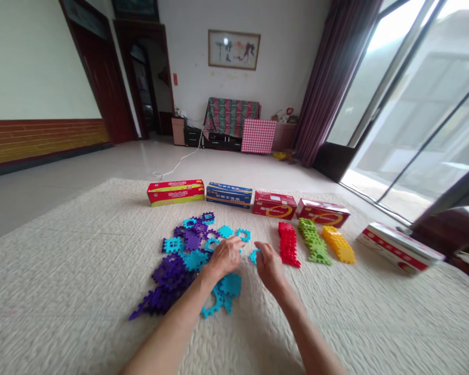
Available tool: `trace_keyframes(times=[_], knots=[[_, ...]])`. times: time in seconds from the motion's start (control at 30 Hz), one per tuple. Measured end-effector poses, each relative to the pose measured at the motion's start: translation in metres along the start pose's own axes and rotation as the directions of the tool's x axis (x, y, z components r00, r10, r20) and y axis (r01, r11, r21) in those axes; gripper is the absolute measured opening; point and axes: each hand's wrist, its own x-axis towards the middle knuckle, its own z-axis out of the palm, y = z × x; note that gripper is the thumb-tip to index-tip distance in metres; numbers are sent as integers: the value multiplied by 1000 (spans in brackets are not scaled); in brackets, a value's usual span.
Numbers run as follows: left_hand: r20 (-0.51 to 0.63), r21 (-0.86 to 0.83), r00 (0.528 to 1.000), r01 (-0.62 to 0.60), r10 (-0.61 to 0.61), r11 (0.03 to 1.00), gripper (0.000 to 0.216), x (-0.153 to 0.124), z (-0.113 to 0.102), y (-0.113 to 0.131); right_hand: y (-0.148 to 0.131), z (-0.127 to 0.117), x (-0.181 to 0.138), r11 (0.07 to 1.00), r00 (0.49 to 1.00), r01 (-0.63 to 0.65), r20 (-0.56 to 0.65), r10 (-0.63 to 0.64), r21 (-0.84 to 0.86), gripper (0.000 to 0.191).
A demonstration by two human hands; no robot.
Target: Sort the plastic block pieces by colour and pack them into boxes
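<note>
A loose pile of purple tiles [171, 276] and cyan tiles [195, 259] lies on the cream mat [82, 271]. My left hand [223, 259] rests palm down on the pile's right side, fingers curled over cyan pieces. My right hand [269, 266] is beside it, fingers pinched on a cyan tile [254, 255]. To the right lie three neat rows of tiles: a red row [288, 244], a green row [315, 240] and a yellow row [338, 244].
Along the mat's far edge stand several boxes: a red-yellow box [175, 192], a blue box [229, 194], two red boxes [274, 204]. Another red-white box [400, 248] lies at the right. Glass doors are at the right; a covered sofa [230, 117] is at the back.
</note>
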Motion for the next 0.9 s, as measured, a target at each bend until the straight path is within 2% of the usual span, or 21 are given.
trace_keyframes(times=[0.07,0.13,0.23,0.33,0.47,0.63,0.8,0.9], knots=[[-31,-19,999,13,-13,1000,36,-4,4,8,14,-4,4,995,995,-95,-39,94,-10,35],[1,-5,1000,1,-1,1000,30,-9,6,13,24,-5,7,990,990,-139,-26,138,-17,34],[95,48,995,-45,40,998,22,-16,3,12,25,0,12,988,987,-155,33,155,9,35],[82,116,997,5,-15,993,22,-18,-4,2,17,8,21,987,984,-152,99,146,60,36],[-33,99,994,108,-105,989,31,-9,-7,-11,10,12,35,986,979,-109,186,85,125,34],[-117,-20,988,98,-100,995,36,12,1,-13,18,1,38,997,971,-32,237,16,65,37],[-76,-8,982,172,-172,985,33,34,3,-16,21,-4,20,999,956,51,289,-47,-8,56],[-40,-1,984,172,-172,985,34,43,7,-23,20,-7,14,991,941,107,330,-75,-80,52]])
